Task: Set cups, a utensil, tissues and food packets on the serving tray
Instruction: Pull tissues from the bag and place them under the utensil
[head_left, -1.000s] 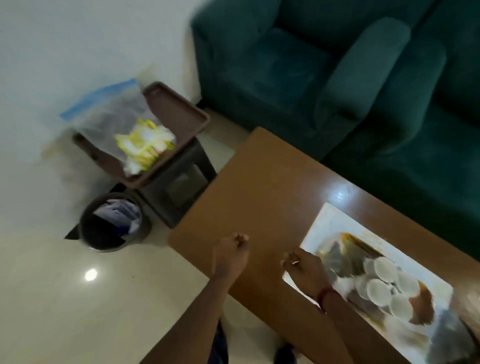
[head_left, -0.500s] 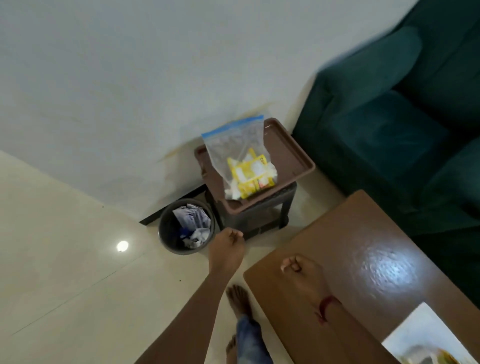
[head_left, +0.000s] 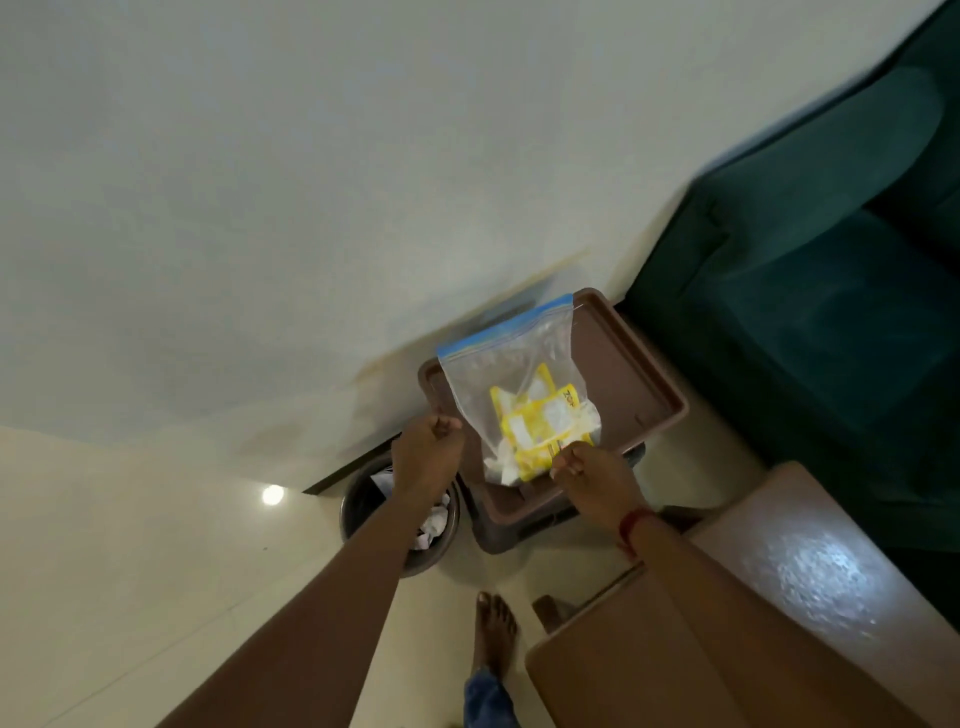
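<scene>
Nearest us, the worktop (head_left: 810, 582) corner lies just this side of the brown tray (head_left: 631, 376). Our hands reach out ahead: the left hand (head_left: 427, 453) is curled shut beside the tray's left edge, gripping nothing we can see; the right hand (head_left: 597, 478) sits at the bag (head_left: 511, 374), perhaps pinching its lower corner, though blur leaves that unsure. The bag of yellow packets (head_left: 540, 428) rests on the tray. A bin (head_left: 400, 512) stands left of the tray, a sofa (head_left: 821, 291) to its right.
</scene>
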